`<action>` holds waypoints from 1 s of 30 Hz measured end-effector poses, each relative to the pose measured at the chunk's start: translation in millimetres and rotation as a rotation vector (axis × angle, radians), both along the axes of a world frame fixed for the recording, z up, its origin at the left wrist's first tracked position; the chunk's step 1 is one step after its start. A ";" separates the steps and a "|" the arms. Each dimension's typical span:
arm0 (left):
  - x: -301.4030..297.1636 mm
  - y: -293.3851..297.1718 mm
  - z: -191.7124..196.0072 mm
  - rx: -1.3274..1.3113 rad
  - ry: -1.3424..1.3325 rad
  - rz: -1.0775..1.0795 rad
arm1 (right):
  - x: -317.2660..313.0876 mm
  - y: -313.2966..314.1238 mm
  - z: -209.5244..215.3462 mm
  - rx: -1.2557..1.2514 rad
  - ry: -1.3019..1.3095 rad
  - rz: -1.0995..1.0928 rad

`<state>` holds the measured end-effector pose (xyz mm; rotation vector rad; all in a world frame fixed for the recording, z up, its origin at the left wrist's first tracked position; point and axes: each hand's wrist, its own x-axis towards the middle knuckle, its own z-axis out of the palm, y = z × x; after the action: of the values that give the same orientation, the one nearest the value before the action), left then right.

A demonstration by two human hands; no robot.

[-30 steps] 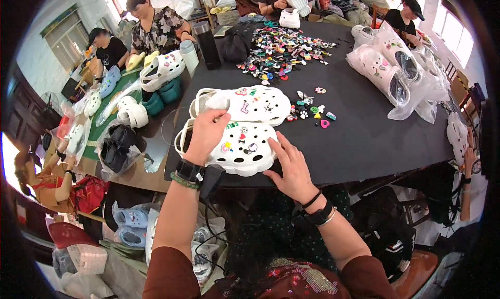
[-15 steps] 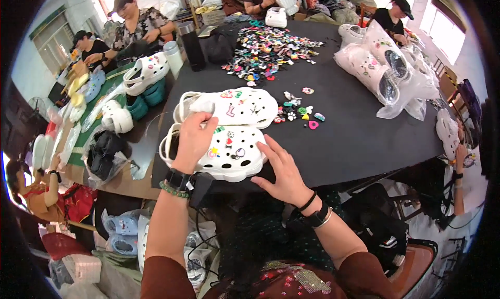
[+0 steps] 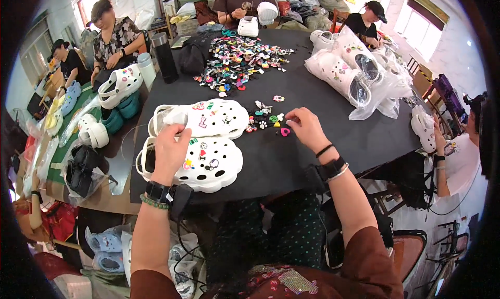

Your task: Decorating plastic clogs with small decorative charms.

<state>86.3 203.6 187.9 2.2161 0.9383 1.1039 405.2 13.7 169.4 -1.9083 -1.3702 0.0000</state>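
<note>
Two white clogs lie side by side on the black table, toes to the right. My left hand (image 3: 172,150) grips the near clog (image 3: 221,156) at its foot opening; its fingertips reach toward the far clog (image 3: 232,114). Colourful charms sit in the holes of both. White stuffing (image 3: 174,117) shows in the far clog's opening. My right hand (image 3: 308,128) hovers right of a small group of loose charms (image 3: 265,119), fingers bent, thumb and forefinger slightly apart, with nothing visible between them. The pink heart charm (image 3: 285,132) lies closest to it.
A big heap of charms (image 3: 245,62) spreads farther back, beside a black bottle (image 3: 164,58) and a dark bag (image 3: 195,54). Plastic-bagged white clogs (image 3: 344,72) lie at the right. Co-workers sit around; one person (image 3: 245,2) opposite handles a white clog.
My right hand has left the near clog's toe and moved right and up beside the loose charms. My left hand stays at the near clog. The whole view has shifted.
</note>
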 end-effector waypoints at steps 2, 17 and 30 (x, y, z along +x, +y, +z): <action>-2.3 -0.1 0.7 0.009 0.033 0.018 | -0.1 12.8 6.2 -0.069 0.029 0.028; -0.8 2.4 -2.8 0.006 0.003 0.002 | -13.8 55.7 -8.7 -0.035 -0.178 0.046; 0.6 2.7 -7.0 0.085 -0.045 0.024 | -29.0 50.8 10.3 -0.095 0.018 0.103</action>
<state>86.8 206.3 180.9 2.2429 0.9171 1.2211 376.3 64.6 179.7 -1.9084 -1.4785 0.1350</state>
